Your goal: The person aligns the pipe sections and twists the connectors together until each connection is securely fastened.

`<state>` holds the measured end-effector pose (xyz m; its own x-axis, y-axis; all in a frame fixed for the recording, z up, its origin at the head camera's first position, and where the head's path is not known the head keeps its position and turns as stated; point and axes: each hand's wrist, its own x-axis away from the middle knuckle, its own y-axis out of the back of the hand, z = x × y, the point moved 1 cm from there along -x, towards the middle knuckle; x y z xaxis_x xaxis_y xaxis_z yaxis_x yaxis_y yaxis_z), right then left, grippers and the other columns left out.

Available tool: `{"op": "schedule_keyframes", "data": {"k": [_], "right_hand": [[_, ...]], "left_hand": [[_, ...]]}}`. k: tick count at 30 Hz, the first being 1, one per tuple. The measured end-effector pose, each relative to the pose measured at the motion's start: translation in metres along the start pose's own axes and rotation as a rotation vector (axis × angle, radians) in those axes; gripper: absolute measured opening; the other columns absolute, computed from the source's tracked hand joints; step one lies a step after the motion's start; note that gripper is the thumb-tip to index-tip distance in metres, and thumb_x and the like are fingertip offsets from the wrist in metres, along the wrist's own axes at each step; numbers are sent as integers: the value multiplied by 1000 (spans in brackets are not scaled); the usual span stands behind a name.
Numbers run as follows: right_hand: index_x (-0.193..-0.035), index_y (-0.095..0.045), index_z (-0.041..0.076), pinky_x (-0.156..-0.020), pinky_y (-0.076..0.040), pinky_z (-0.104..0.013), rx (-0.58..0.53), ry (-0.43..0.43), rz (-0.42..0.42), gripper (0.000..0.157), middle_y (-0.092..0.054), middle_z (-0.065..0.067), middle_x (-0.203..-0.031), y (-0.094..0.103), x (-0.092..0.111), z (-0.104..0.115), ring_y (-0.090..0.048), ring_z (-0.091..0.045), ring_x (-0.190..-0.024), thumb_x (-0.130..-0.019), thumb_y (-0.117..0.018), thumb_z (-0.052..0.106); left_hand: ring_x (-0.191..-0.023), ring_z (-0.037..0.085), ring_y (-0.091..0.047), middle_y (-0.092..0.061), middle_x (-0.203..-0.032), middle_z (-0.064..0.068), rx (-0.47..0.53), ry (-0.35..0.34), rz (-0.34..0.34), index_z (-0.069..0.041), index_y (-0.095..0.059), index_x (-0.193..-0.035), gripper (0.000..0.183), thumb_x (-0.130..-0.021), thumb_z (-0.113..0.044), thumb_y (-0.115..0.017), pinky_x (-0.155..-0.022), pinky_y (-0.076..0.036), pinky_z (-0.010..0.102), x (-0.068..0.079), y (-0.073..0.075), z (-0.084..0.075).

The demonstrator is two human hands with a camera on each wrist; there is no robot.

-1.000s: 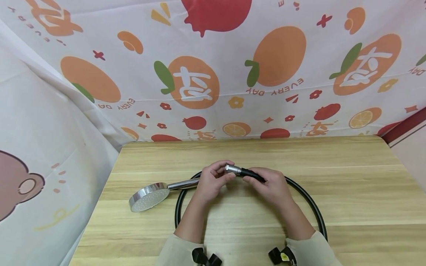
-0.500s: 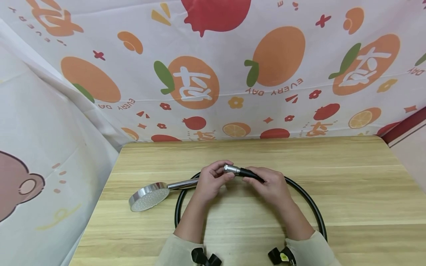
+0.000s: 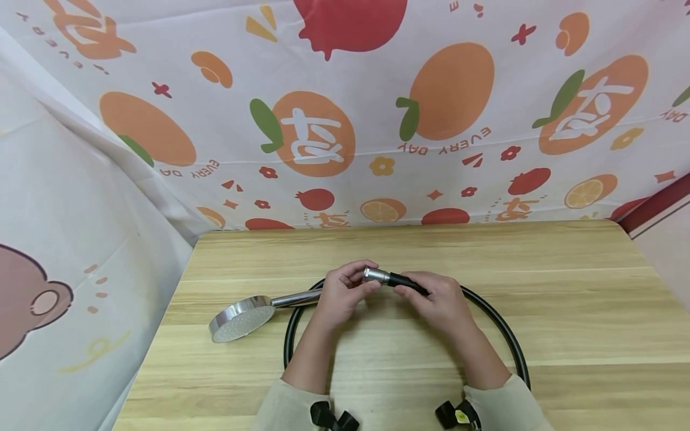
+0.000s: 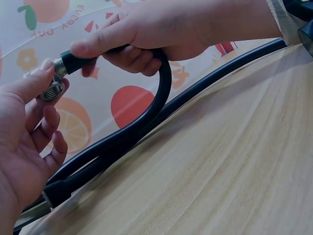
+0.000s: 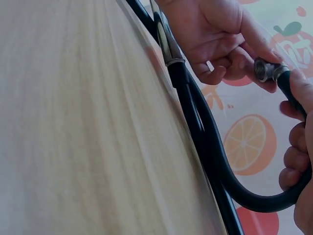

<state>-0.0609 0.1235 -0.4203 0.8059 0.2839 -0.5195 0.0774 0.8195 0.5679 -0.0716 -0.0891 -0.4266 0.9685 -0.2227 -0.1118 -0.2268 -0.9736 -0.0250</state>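
Above the tabletop, my left hand (image 3: pixel 341 296) pinches a silver threaded metal fitting (image 3: pixel 377 275) between thumb and fingers. The fitting sits on the end of a black shower hose (image 3: pixel 500 320). My right hand (image 3: pixel 441 299) grips the hose just behind that fitting, fingers curled round it. In the right wrist view the fitting (image 5: pixel 264 70) shows an open, threaded mouth at an angle to the hose. A chrome shower head (image 3: pixel 242 319) lies to the left, its handle (image 3: pixel 296 299) running behind my left hand. The hose's other end (image 4: pixel 57 192) joins that handle in the left wrist view.
The hose loops round both forearms on a wooden table (image 3: pixel 582 311). Behind the table's far edge hangs a fruit-printed white cloth (image 3: pixel 372 120). Another white cloth (image 3: pixel 97 197) hangs on the left. Each sleeve carries a black wrist device (image 3: pixel 455 414).
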Motion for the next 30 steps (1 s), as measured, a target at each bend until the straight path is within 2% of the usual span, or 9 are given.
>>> {"op": "schedule_keyframes", "data": {"k": [4,6,12,16,19,22,25,30], "right_hand": [[-108,-76,12,-67,-53,-15,-61,54,-48,33,-76,-2,-97,-2,0,-1,-70,-10,-80,-77,-84,10],[-110,-76,11,-70,-53,-13,-84,70,-60,37,-76,-3,-98,-2,-1,-1,-71,-14,-83,-74,-85,7],[-108,-76,12,-74,-54,-13,-97,69,-67,34,-76,-2,-101,-1,-2,1,-72,-15,-89,-75,-85,9],[-107,-76,14,-68,-54,-17,-54,47,-44,28,-76,1,-97,0,-3,2,-69,-9,-81,-79,-82,15],[-102,-76,17,-60,-49,-19,-5,2,-10,17,-74,6,-89,-1,-2,1,-60,-4,-70,-86,-77,22],[-98,-76,19,-59,-49,-20,27,-33,16,12,-72,10,-86,-1,-2,1,-58,-2,-69,-89,-74,26],[-99,-76,17,-61,-53,-22,5,-27,11,14,-74,8,-89,-2,-2,1,-62,-3,-72,-86,-77,23],[-108,-76,13,-67,-54,-19,-45,28,-35,33,-76,-1,-97,-2,-2,0,-69,-11,-81,-76,-84,11]], "left_hand": [[-84,9,-68,-76,-97,-6,25,38,-8,1,-65,-113,29,-88,-11,-74,-69,-54,19,0,1,-1],[-85,8,-69,-76,-96,-7,42,57,-11,2,-65,-113,30,-88,-11,-74,-70,-55,20,-1,1,-1],[-85,9,-69,-76,-95,-7,52,70,-15,2,-65,-113,30,-88,-12,-74,-69,-54,20,-1,1,-1],[-83,9,-67,-76,-97,-6,30,64,-16,0,-66,-113,30,-88,-14,-75,-67,-53,19,-1,1,-1],[-83,10,-66,-76,-98,-5,9,47,-17,-1,-66,-113,30,-87,-14,-75,-67,-52,19,-1,0,-1],[-83,11,-65,-75,-99,-5,-7,31,-20,-1,-66,-113,30,-87,-13,-75,-66,-51,19,-1,0,-1],[-82,10,-65,-75,-98,-5,-9,28,-23,-2,-67,-113,28,-87,-11,-75,-66,-51,19,0,0,-1],[-82,9,-67,-75,-95,-7,9,37,-23,-2,-66,-112,28,-88,-13,-74,-69,-53,20,0,1,-1]]}}
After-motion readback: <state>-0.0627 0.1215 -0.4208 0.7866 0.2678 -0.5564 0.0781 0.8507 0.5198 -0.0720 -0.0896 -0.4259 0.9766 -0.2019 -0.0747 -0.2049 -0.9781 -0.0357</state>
